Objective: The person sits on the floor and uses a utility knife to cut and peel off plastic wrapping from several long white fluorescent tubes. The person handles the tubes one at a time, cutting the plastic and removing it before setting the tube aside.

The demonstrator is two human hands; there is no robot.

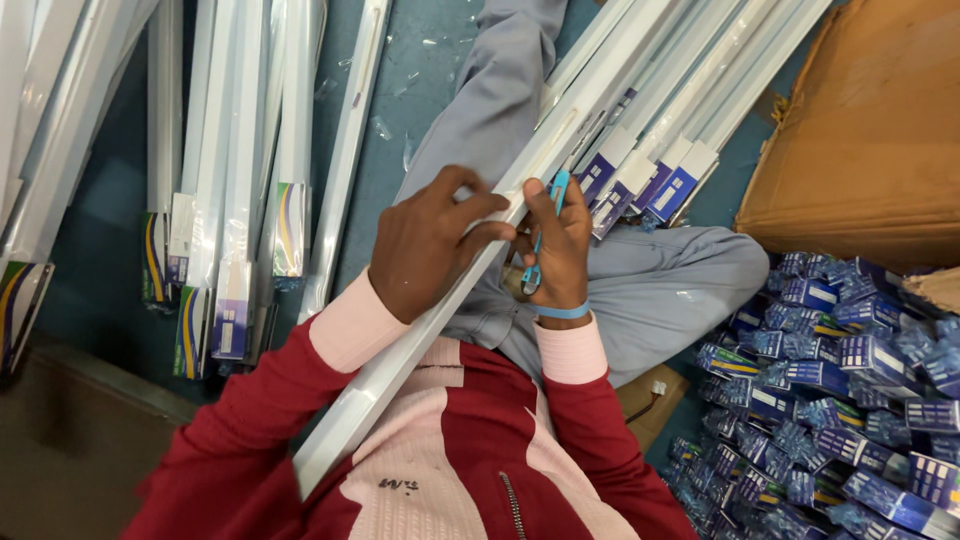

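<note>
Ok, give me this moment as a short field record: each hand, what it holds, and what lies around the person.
left hand: gripping a long white tube-light fitting that lies slantwise across the lap
right hand: holding small blue scissors against the same fitting
wrist: blue band on the right wrist
posture: seated cross-legged on a blue floor
left side: wrapped white fittings laid side by side
upper right: more fittings with blue end labels, brown cardboard box
lower right: heap of small blue packets

Both hands (430, 245) on white tube light (420, 340), seemingly.
</note>
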